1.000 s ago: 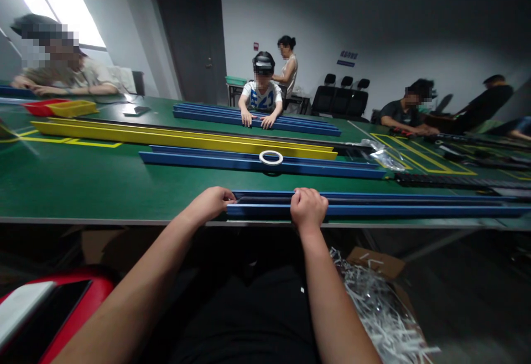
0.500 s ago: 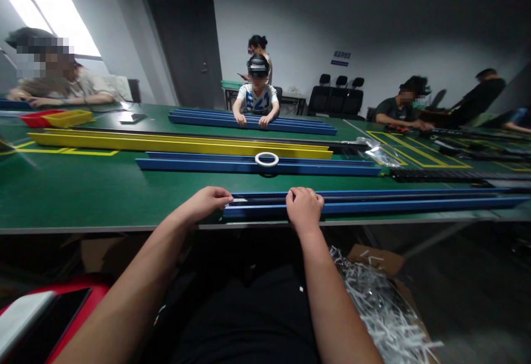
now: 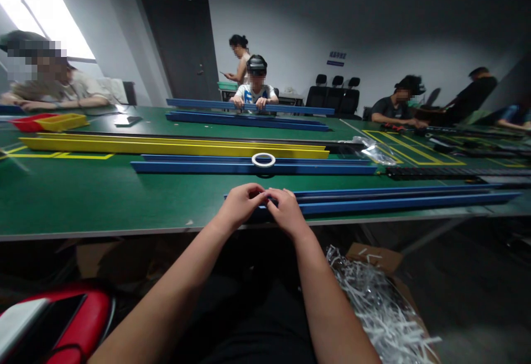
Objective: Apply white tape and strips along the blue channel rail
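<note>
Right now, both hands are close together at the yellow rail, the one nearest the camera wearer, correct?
Colour's wrong: the rail nearest the camera wearer is blue, per the head view. The left hand and right hand are close together there.

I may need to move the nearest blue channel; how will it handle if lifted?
The blue channel looks fairly stiff, given its straight trough shape. Being long and slender, it may swing if gripped at one end.

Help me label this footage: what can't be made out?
Head view: anything between left hand and right hand, which hide it.
Head view: part of the near rail, behind the hands.
Head view: lettering on sign, too small.
Head view: left side of red seat, cut off by picture edge.
</note>
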A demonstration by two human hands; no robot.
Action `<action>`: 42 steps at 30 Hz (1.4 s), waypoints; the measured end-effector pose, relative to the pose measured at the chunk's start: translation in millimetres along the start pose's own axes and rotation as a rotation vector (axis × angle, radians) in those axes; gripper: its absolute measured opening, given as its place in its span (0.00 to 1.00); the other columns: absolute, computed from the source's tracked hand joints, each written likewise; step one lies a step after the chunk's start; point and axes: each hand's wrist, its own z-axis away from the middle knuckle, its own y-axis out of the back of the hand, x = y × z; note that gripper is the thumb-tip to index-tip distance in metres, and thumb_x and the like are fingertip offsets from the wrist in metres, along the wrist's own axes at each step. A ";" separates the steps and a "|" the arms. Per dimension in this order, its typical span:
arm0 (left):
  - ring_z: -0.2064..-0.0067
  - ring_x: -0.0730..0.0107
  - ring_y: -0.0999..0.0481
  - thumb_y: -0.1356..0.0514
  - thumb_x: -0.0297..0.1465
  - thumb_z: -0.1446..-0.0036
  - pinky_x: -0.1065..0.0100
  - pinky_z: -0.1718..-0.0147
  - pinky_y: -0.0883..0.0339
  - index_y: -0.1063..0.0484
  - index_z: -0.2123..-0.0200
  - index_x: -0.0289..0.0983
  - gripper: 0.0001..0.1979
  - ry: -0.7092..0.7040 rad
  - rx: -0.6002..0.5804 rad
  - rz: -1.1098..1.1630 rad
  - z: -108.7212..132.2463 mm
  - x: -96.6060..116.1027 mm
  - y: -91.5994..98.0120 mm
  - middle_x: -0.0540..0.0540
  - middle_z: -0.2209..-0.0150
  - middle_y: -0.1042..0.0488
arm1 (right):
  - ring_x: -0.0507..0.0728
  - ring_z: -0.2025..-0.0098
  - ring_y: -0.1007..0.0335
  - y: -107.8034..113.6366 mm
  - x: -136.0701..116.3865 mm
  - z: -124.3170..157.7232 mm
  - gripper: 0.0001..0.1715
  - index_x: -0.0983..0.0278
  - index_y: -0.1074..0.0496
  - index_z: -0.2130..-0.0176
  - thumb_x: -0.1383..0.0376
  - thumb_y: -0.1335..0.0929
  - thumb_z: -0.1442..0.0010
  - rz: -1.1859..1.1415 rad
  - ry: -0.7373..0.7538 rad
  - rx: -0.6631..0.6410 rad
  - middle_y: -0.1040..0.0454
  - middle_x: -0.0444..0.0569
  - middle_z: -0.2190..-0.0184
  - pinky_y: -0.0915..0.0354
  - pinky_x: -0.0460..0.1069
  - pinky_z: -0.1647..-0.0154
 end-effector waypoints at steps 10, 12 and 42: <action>0.48 0.57 0.27 0.44 0.50 0.41 0.59 0.48 0.36 0.35 0.42 0.39 0.29 -0.144 0.104 -0.392 -5.7 -6.5 -15.4 0.40 0.50 0.26 | 0.54 0.63 0.28 11.4 11.3 -14.3 0.12 0.60 0.30 0.60 0.57 0.38 0.37 -0.536 -0.170 0.113 0.25 0.44 0.68 0.35 0.48 0.60; 0.49 0.52 0.27 0.46 0.55 0.43 0.56 0.50 0.37 0.34 0.43 0.39 0.33 -0.118 0.026 -0.594 -3.7 -7.1 -20.2 0.38 0.51 0.25 | 0.52 0.70 0.30 15.9 14.6 -19.4 0.12 0.59 0.32 0.59 0.57 0.40 0.37 -0.621 -0.252 0.082 0.30 0.40 0.74 0.35 0.47 0.65; 0.41 0.49 0.33 0.48 0.58 0.45 0.50 0.41 0.48 0.35 0.40 0.42 0.38 0.058 -0.205 -0.729 19.1 -44.6 60.3 0.38 0.42 0.30 | 0.54 0.68 0.32 71.5 -7.4 0.2 0.17 0.60 0.28 0.67 0.56 0.40 0.34 0.358 -0.283 -0.033 0.24 0.47 0.69 0.46 0.48 0.69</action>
